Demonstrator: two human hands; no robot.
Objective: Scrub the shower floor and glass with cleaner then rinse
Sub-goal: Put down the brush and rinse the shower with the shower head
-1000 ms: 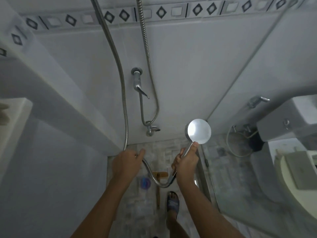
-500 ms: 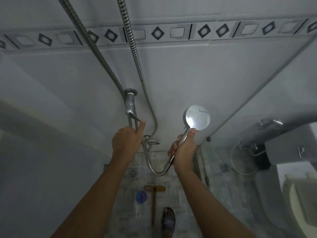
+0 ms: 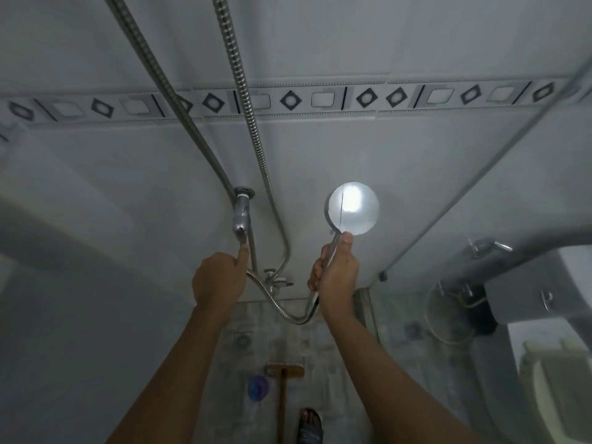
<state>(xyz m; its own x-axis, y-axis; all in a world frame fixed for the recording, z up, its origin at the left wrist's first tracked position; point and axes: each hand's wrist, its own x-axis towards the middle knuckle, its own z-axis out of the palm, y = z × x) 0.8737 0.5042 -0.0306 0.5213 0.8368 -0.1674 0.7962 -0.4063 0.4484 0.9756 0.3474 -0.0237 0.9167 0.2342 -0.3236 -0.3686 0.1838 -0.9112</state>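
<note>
My right hand (image 3: 334, 277) grips the handle of a chrome shower head (image 3: 352, 208), whose round face points toward me in front of the white tiled wall. Its metal hose (image 3: 282, 310) loops down below both hands. My left hand (image 3: 221, 278) is closed, its thumb touching the lever tip of the chrome wall tap (image 3: 241, 216). Far below, a wooden scrub brush (image 3: 283, 373) and a blue-capped cleaner bottle (image 3: 258, 387) lie on the grey mosaic shower floor (image 3: 307, 347). The glass panel (image 3: 480, 187) stands at the right.
Two more metal hoses (image 3: 237, 75) run up the wall. A lower valve (image 3: 275, 277) sits between my hands. A floor drain (image 3: 242, 339) is under my left arm. My sandalled foot (image 3: 310, 426) is at the bottom. Behind the glass is a toilet (image 3: 557, 363).
My view tilted upward. Both hands rose; my left hand left the hose and reached up to the tap lever. My right hand lifted the shower head higher.
</note>
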